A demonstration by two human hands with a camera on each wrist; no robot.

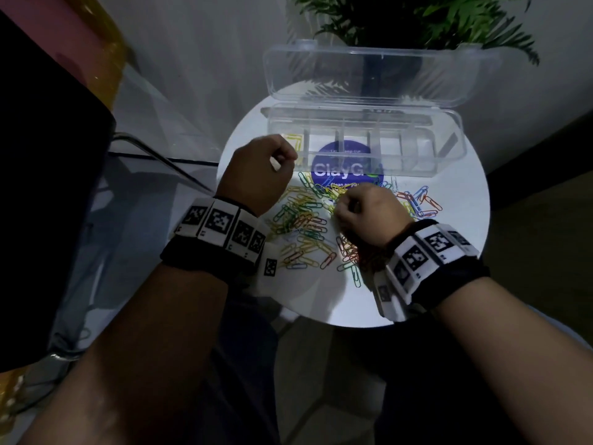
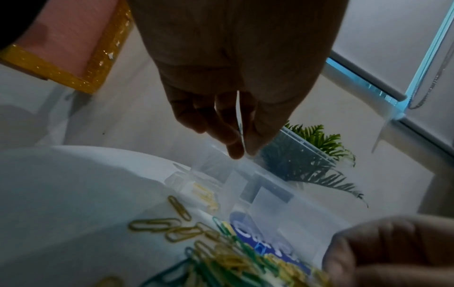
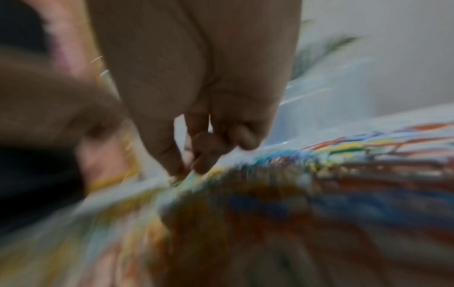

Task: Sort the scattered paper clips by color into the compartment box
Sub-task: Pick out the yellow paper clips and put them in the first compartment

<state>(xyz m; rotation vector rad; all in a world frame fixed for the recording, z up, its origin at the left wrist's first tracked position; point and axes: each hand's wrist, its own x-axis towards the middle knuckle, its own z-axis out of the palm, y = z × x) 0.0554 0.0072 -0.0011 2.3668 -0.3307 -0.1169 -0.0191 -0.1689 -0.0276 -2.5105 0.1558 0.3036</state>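
hands over the paper clip heap

on a round white table (image 1: 449,284) a heap of paper clips (image 1: 308,220) in yellow, green, orange and blue lies across the middle, spreading toward the right edge. behind it, at the far edge, stands the clear compartment box (image 1: 369,146) with its lid (image 1: 369,72) tipped open; a few yellow clips (image 1: 295,139) lie in its leftmost compartment.

the left hand (image 1: 260,175) hovers near the box's left end, fingers curled down with thumb and forefinger tips pressed together; whether they pinch a clip i cannot tell. the right hand (image 1: 365,210) sits low on the heap's middle, fingers bent, tips down among the clips; the right wrist view is too blurred to show whether it grasps one.

a blue round sticker (image 1: 346,168) shows under the box's front wall. a green plant (image 1: 417,17) stands beyond the lid.
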